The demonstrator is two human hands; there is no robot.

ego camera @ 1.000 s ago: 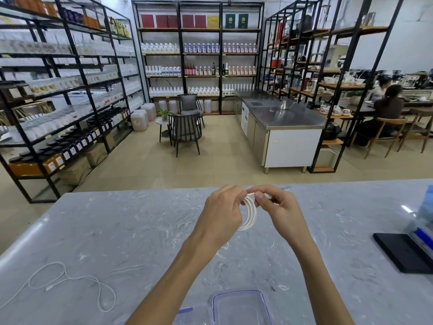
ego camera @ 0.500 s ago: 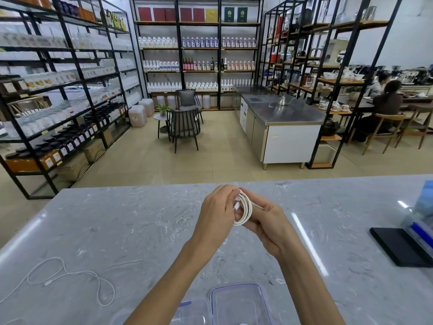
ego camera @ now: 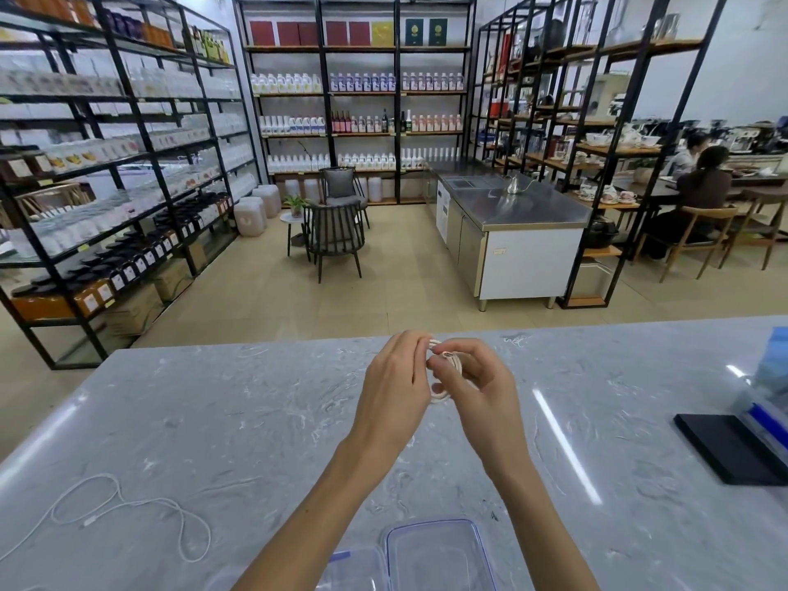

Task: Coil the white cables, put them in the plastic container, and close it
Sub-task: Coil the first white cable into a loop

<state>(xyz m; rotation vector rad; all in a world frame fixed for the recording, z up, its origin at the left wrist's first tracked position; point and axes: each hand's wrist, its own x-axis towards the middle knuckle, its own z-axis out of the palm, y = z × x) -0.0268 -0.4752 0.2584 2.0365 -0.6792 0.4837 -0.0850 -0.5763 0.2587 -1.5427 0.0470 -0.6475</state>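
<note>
Over the middle of the grey marble counter (ego camera: 213,420), my left hand (ego camera: 394,390) and my right hand (ego camera: 482,386) both pinch a small coil of white cable (ego camera: 443,377), mostly hidden between the fingers. A second white cable (ego camera: 128,509) lies loose and uncoiled on the counter at the near left. The clear plastic container (ego camera: 439,552) stands open at the near edge between my forearms, with its blue-clipped lid (ego camera: 354,569) lying to its left, partly hidden by my left arm.
A black pad (ego camera: 725,450) and a blue-and-clear plastic box (ego camera: 767,394) sit at the counter's right edge. Beyond the counter are the shop floor, black shelving with bottles, chairs, a steel cabinet, and people seated at a table far right.
The coil has been squeezed smaller between my fingers, and my right hand has turned and closed more tightly around it. The loose cable and container have not moved.
</note>
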